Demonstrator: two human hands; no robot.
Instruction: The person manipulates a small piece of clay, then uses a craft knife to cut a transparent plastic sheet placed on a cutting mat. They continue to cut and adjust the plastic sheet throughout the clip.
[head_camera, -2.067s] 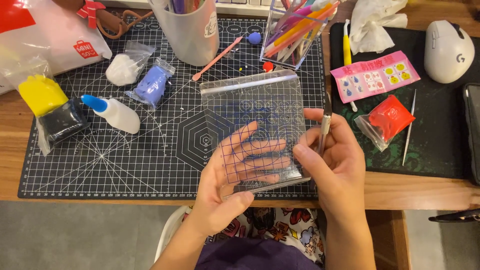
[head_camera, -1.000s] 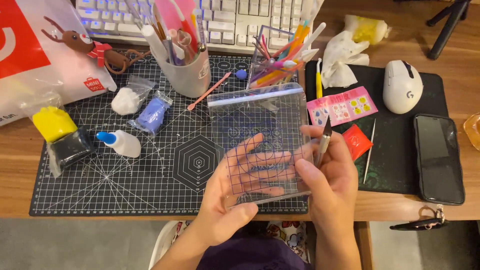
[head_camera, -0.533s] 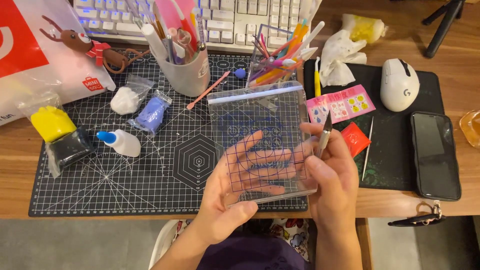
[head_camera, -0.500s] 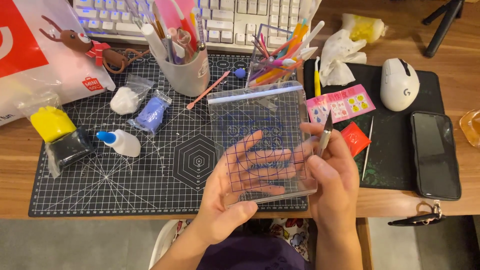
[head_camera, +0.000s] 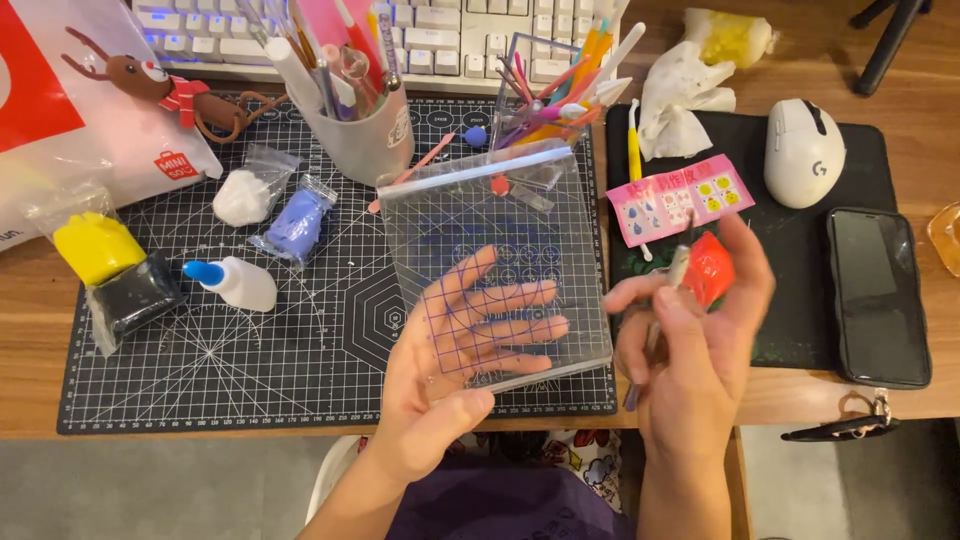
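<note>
While the left hand (head_camera: 455, 360) grips a clear slab (head_camera: 495, 255), the right hand (head_camera: 690, 340) pinches a thin tool (head_camera: 655, 325).

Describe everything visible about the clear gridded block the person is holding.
The clear block is a thick, square slab that looks like acrylic, printed with a fine grid of lines. It is see-through: the left hand shows through it, palm up, fingers spread beneath, thumb at its near edge. It is held tilted above the cutting mat. The right hand is beside it, not touching.
</note>
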